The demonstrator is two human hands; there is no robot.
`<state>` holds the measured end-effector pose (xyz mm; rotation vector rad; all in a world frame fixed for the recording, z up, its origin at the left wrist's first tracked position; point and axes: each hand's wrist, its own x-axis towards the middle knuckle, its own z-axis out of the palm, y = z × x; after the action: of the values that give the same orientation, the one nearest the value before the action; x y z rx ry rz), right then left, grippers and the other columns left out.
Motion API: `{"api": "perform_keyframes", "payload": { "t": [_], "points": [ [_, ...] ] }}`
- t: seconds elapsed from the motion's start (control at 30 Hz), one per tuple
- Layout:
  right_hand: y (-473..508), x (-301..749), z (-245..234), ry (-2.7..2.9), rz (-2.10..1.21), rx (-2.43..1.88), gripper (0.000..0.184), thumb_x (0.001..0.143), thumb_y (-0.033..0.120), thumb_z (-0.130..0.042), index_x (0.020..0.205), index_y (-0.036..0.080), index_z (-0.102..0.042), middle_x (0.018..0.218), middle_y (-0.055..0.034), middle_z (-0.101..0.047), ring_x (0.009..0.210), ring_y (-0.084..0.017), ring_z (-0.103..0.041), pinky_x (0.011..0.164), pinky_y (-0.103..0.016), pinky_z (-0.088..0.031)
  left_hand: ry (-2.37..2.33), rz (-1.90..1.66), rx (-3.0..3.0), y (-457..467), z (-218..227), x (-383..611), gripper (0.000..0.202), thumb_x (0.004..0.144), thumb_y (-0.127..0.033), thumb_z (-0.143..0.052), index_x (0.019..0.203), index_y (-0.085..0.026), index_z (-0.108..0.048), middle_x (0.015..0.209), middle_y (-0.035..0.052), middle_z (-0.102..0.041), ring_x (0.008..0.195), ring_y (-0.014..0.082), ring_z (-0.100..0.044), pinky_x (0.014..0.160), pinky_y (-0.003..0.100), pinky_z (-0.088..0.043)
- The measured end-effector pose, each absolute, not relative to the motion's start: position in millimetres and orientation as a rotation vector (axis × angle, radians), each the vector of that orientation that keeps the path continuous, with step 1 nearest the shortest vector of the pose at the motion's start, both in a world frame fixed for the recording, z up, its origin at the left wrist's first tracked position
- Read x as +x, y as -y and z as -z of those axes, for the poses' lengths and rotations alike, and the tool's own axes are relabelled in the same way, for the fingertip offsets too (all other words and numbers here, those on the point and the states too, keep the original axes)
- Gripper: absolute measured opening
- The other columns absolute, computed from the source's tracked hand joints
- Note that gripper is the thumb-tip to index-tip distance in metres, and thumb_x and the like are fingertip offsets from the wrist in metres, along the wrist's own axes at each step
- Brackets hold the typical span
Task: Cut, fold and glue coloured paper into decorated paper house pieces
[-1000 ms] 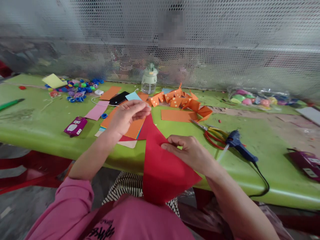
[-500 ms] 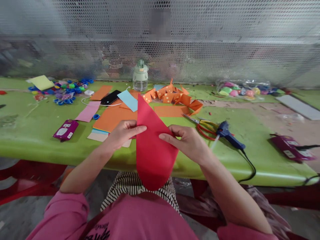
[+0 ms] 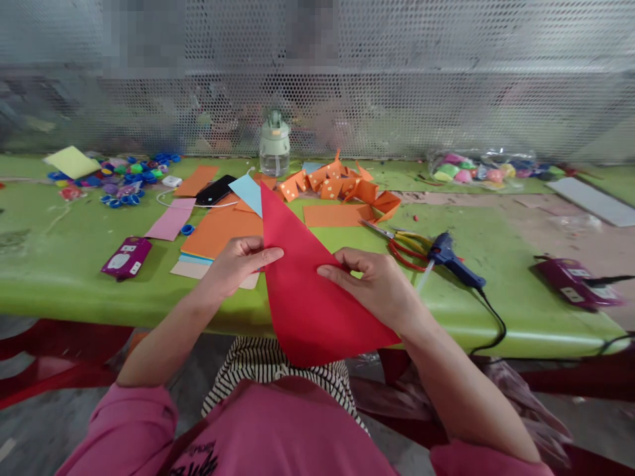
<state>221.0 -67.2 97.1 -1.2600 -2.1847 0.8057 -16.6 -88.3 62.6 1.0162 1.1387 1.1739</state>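
A large sheet of red paper (image 3: 302, 297) is held up in front of me, over the table's front edge and my lap. Its top comes to a sharp point, and its lower part curves, with one corner reaching right under my right wrist. My left hand (image 3: 243, 261) pinches the left edge, thumb on the near face and fingers behind. Along the slanted right edge, my right hand (image 3: 370, 281) grips the paper between thumb and fingers. Behind it lie a stack of orange paper (image 3: 215, 231) and a folded orange polka-dot paper chain (image 3: 332, 182).
Right of the paper lie scissors (image 3: 380, 230), yellow-handled pliers (image 3: 414, 242) and a blue glue gun (image 3: 454, 258) with a cord. A water bottle (image 3: 274, 145), a black phone (image 3: 216, 190) and a purple power strip (image 3: 127, 258) are also on the green table (image 3: 59, 291).
The red paper's lower part has swung out to the right, so a corner now shows beneath my right wrist. Both hands keep their grip, and the view has shifted slightly.
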Motion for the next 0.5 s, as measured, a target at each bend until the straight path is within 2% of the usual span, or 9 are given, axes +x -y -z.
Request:
{"api": "perform_keyframes", "payload": {
  "t": [0.1,0.17,0.23,0.33,0.4,0.5],
  "points": [
    [66.5,223.2,-95.6,2.197,-0.809,-1.253,0.043,0.092,0.052,-0.058,0.065,0.019,-0.059,0.057,0.0036,-0.052,0.057,-0.011,-0.045,0.054,-0.026,-0.029,-1.146,-1.152,1.020,89.1,-62.4,-18.1,0.036,0.067,-0.048,-0.088,0.087,-0.019,-0.079,0.094,0.0059,-0.080,0.086,0.0196,-0.072,0.083,0.033,-0.058],
    [64.6,224.0,-95.6,2.198,-0.836,-1.232,0.041,0.092,0.053,-0.059,0.070,0.019,-0.063,0.061,0.0021,-0.059,0.059,-0.012,-0.050,0.055,-0.026,-0.034,-1.144,-1.138,1.034,89.3,-61.6,-18.2,0.037,0.067,-0.048,-0.087,0.088,-0.020,-0.079,0.091,0.0056,-0.079,0.087,0.0207,-0.071,0.083,0.033,-0.057],
    [61.4,222.6,-97.6,2.171,-0.867,-1.184,0.037,0.088,0.056,-0.064,0.085,0.020,-0.070,0.074,-0.0010,-0.069,0.068,-0.015,-0.059,0.061,-0.027,-0.042,-1.147,-1.108,1.084,89.4,-60.5,-16.4,0.035,0.068,-0.049,-0.086,0.088,-0.020,-0.078,0.085,0.0044,-0.077,0.084,0.0203,-0.070,0.077,0.031,-0.056],
    [55.7,215.0,-103.9,2.118,-0.890,-1.091,0.053,0.080,0.063,-0.071,0.111,0.021,-0.070,0.093,-0.0057,-0.074,0.085,-0.020,-0.067,0.075,-0.030,-0.050,-1.175,-1.002,1.248,89.5,-59.5,-9.2,0.033,0.072,-0.052,-0.081,0.073,-0.020,-0.072,0.068,0.0002,-0.066,0.067,0.0151,-0.059,0.059,0.026,-0.044],
    [52.5,207.9,-108.9,2.114,-0.906,-1.035,0.055,0.079,0.067,-0.070,0.108,0.020,-0.070,0.093,-0.0054,-0.073,0.086,-0.019,-0.066,0.079,-0.031,-0.049,-1.214,-0.914,1.380,89.6,-59.6,-2.5,0.044,0.075,-0.056,-0.077,0.059,-0.020,-0.059,0.056,-0.0039,-0.049,0.055,0.0107,-0.044,0.052,0.025,-0.030],
    [49.5,199.0,-113.9,2.123,-0.879,-1.020,0.048,0.086,0.067,-0.063,0.083,0.019,-0.068,0.079,-0.0020,-0.067,0.077,-0.016,-0.059,0.071,-0.029,-0.044,-1.268,-0.861,1.541,90.1,-60.1,6.2,0.062,0.077,-0.064,-0.072,0.052,-0.021,-0.035,0.054,-0.0065,-0.025,0.053,0.0092,-0.025,0.052,0.027,-0.018]
  ]
}}
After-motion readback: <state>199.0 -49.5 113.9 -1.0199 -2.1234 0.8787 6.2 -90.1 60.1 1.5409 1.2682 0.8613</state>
